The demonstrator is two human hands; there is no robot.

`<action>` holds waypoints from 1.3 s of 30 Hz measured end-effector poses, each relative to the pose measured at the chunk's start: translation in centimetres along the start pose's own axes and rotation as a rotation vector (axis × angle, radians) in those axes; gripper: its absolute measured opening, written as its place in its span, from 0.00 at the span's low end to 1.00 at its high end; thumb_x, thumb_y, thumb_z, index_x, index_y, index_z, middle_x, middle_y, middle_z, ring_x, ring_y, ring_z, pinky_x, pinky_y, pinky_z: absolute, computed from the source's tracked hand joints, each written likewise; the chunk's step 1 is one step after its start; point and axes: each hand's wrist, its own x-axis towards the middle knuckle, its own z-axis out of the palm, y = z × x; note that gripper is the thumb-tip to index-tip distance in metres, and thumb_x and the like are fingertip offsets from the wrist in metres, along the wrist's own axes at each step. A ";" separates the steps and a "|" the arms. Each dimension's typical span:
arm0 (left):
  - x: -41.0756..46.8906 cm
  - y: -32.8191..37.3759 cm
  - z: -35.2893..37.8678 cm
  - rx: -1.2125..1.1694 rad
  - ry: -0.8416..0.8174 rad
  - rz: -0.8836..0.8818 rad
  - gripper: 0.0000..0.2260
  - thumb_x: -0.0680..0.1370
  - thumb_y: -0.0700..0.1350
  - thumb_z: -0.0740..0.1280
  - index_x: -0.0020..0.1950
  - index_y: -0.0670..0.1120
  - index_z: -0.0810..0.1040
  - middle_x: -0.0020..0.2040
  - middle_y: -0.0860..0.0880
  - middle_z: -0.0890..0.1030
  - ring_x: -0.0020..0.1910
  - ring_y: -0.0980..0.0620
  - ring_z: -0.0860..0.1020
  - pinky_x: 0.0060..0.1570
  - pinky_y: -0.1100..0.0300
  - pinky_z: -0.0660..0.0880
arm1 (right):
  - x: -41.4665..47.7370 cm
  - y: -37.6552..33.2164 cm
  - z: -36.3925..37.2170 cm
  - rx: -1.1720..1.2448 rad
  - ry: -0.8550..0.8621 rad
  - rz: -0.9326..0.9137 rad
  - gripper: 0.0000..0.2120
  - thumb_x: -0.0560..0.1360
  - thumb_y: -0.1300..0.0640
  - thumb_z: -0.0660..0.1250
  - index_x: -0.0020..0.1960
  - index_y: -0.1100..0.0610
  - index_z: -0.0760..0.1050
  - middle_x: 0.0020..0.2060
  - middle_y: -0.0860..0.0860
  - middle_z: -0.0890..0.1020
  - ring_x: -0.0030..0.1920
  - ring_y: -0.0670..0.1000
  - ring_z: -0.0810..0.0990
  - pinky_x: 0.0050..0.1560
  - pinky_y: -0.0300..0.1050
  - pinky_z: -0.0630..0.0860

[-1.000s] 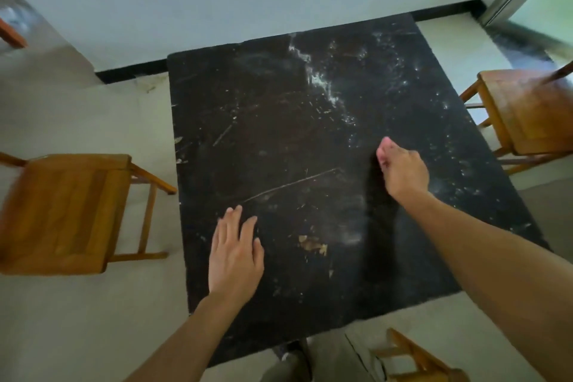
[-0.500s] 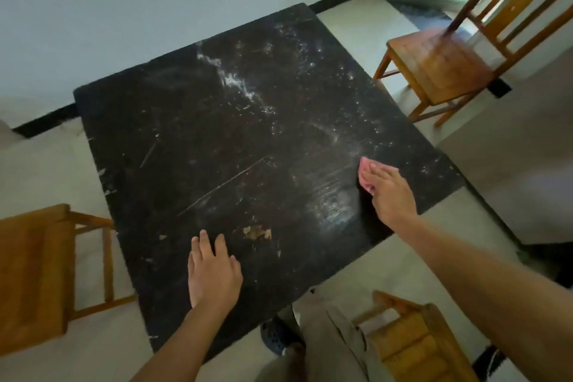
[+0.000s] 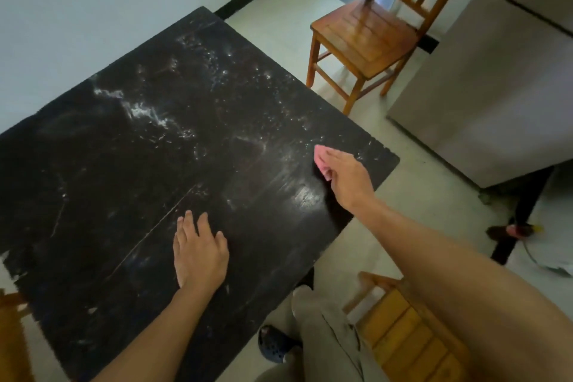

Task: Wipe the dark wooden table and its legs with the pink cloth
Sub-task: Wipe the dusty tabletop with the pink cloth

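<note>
The dark wooden table (image 3: 130, 170) fills the left and middle of the view, its top scratched and streaked with white dust. My right hand (image 3: 348, 178) presses the pink cloth (image 3: 321, 160) flat on the top near the right corner; only the cloth's far edge shows beyond my fingers. A shiny patch lies just left of that hand. My left hand (image 3: 198, 253) rests palm down on the near part of the top, fingers apart, holding nothing. The table legs are hidden under the top.
A wooden chair (image 3: 369, 37) stands beyond the table's right side. A second wooden chair (image 3: 409, 332) is at my right knee, a third (image 3: 12, 335) at the left edge. A grey cabinet (image 3: 483, 93) stands at right. The wall (image 3: 77, 9) runs behind the table.
My right hand has slid with the pink cloth toward the table's right corner. The view has swung right. My left hand stays flat on the top.
</note>
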 end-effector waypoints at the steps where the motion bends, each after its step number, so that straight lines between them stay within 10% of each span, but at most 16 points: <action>1: 0.6 0.1 -0.1 -0.005 0.006 -0.015 0.25 0.82 0.49 0.58 0.76 0.42 0.59 0.78 0.40 0.55 0.77 0.42 0.52 0.75 0.47 0.53 | 0.7 0.5 -2.0 0.013 0.058 0.076 0.22 0.78 0.67 0.64 0.70 0.54 0.72 0.67 0.53 0.76 0.68 0.54 0.73 0.71 0.53 0.69; 5: 3.3 -0.3 -0.4 -0.014 0.031 -0.096 0.24 0.81 0.48 0.59 0.75 0.40 0.61 0.77 0.38 0.57 0.77 0.40 0.53 0.74 0.46 0.55 | -1.8 4.5 -5.9 0.054 0.335 0.422 0.18 0.78 0.69 0.58 0.65 0.57 0.74 0.59 0.58 0.80 0.59 0.60 0.77 0.59 0.54 0.73; 9: 6.6 -1.0 -0.5 -0.050 0.107 -0.179 0.23 0.81 0.47 0.59 0.74 0.39 0.61 0.77 0.37 0.56 0.76 0.38 0.53 0.74 0.43 0.55 | -1.1 5.7 -1.5 0.016 0.355 0.619 0.25 0.73 0.74 0.60 0.69 0.62 0.72 0.68 0.57 0.75 0.69 0.58 0.71 0.72 0.54 0.65; 14: 10.2 -1.1 0.5 -0.122 0.227 -0.277 0.23 0.82 0.48 0.56 0.75 0.39 0.59 0.78 0.38 0.54 0.77 0.40 0.49 0.75 0.44 0.49 | 6.5 -0.2 1.9 0.074 0.183 0.431 0.26 0.72 0.71 0.66 0.69 0.59 0.72 0.68 0.51 0.74 0.70 0.51 0.70 0.76 0.48 0.59; 19: 10.4 -1.2 1.2 -0.146 0.252 -0.286 0.23 0.82 0.47 0.56 0.75 0.40 0.59 0.78 0.39 0.53 0.77 0.41 0.48 0.76 0.44 0.47 | 15.4 -5.2 0.3 0.524 0.071 0.382 0.14 0.81 0.59 0.61 0.66 0.54 0.76 0.55 0.48 0.81 0.56 0.47 0.78 0.64 0.45 0.74; 24: 10.7 -0.9 0.9 -0.164 0.230 -0.308 0.23 0.82 0.47 0.57 0.75 0.41 0.59 0.78 0.40 0.52 0.78 0.42 0.47 0.76 0.44 0.47 | 14.8 -1.2 -1.1 0.114 0.254 0.587 0.13 0.79 0.63 0.62 0.63 0.57 0.75 0.54 0.51 0.79 0.57 0.53 0.76 0.57 0.43 0.71; 28: 10.9 -1.1 1.0 -0.162 0.216 -0.317 0.24 0.81 0.47 0.58 0.75 0.40 0.60 0.78 0.40 0.52 0.78 0.43 0.47 0.76 0.44 0.47 | 18.3 -6.3 3.4 0.109 0.101 0.440 0.24 0.75 0.65 0.68 0.70 0.59 0.70 0.68 0.53 0.72 0.71 0.54 0.68 0.75 0.50 0.61; 32: 11.0 -1.6 1.2 -0.153 0.223 -0.322 0.23 0.81 0.47 0.58 0.74 0.40 0.61 0.78 0.40 0.53 0.78 0.42 0.48 0.75 0.43 0.49 | 22.7 -11.9 4.0 0.414 -0.186 0.303 0.17 0.81 0.63 0.60 0.68 0.56 0.74 0.62 0.55 0.78 0.62 0.54 0.76 0.63 0.44 0.72; 39: 11.2 -1.2 0.9 -0.160 0.218 -0.302 0.23 0.81 0.46 0.59 0.74 0.39 0.61 0.78 0.38 0.53 0.77 0.41 0.48 0.75 0.42 0.49 | 11.1 -1.7 -3.3 0.176 0.183 0.473 0.21 0.80 0.63 0.61 0.73 0.57 0.68 0.66 0.54 0.76 0.65 0.52 0.74 0.67 0.45 0.68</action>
